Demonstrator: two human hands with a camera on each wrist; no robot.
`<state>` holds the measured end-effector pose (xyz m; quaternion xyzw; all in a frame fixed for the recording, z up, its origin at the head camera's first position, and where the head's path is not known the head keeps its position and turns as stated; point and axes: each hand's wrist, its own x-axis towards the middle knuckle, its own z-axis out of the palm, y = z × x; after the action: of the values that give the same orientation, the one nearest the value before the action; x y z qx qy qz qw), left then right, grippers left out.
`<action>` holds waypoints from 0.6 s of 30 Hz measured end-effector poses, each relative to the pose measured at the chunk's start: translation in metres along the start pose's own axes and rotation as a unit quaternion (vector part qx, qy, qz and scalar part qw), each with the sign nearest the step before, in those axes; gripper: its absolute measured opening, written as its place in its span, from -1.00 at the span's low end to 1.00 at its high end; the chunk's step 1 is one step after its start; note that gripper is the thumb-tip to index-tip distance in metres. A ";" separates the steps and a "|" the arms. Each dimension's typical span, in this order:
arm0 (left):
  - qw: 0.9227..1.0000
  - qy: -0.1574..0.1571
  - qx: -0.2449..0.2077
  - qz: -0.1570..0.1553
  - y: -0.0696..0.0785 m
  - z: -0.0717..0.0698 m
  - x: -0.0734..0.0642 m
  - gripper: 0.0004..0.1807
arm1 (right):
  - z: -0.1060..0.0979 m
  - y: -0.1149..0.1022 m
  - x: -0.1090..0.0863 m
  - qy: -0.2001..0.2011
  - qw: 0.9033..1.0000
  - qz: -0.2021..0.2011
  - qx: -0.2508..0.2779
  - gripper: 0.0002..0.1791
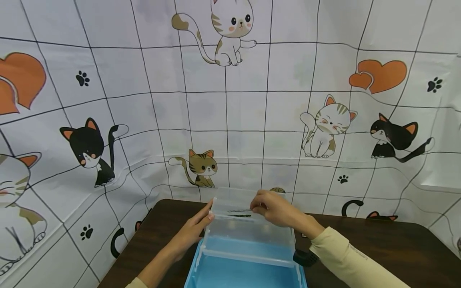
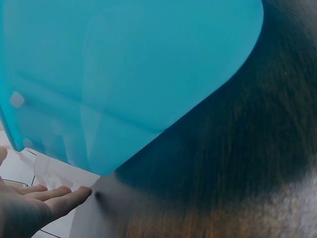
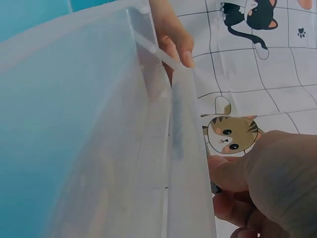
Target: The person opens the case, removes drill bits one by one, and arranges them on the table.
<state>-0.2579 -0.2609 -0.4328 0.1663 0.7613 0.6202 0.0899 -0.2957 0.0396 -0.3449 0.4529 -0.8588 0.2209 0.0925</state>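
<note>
Steadying a clear lid [image 1: 248, 224] behind the blue box [image 1: 248, 276]: left hand [image 1: 194, 225], fingers nearly straight. Right hand [image 1: 276, 207] pinches a slim item [image 1: 240, 211]; slack support could topple the lid.

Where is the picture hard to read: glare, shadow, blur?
Head: cat-print backdrop well lit and fairly sharp, slim dark pieces too small to make out; left wrist: tabletop dark beside the blue box, pale speckled patch in the bottom-right corner; right wrist: translucent lid hazy, its lower-left part soft, backdrop crisper.
</note>
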 end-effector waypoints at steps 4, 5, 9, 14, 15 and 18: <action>1.000 -0.004 -0.002 0.002 -0.001 0.001 0.000 -0.44 | -0.001 0.005 -0.010 0.010 1.000 0.006 -0.004 -0.86; 1.000 -0.003 -0.002 0.001 -0.001 0.001 0.000 -0.44 | -0.001 0.006 -0.012 0.015 1.000 0.005 -0.003 -0.86; 1.000 0.000 0.001 0.000 -0.001 0.001 0.000 -0.44 | -0.004 0.009 -0.019 0.039 0.999 0.003 0.002 -0.85; 1.000 0.000 0.002 0.002 -0.002 0.000 0.001 -0.44 | -0.012 0.012 -0.028 0.064 0.998 0.004 0.013 -0.86; 1.000 0.001 0.000 0.002 -0.002 0.000 0.001 -0.44 | -0.014 0.013 -0.030 0.069 0.997 0.006 0.015 -0.86; 1.000 0.003 -0.004 0.004 -0.003 0.000 0.001 -0.44 | -0.019 0.016 -0.038 0.086 0.996 0.015 0.021 -0.84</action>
<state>-0.2598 -0.2613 -0.4352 0.1668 0.7584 0.6242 0.0857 -0.2880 0.0841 -0.3468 0.4213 -0.8493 0.2786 0.1535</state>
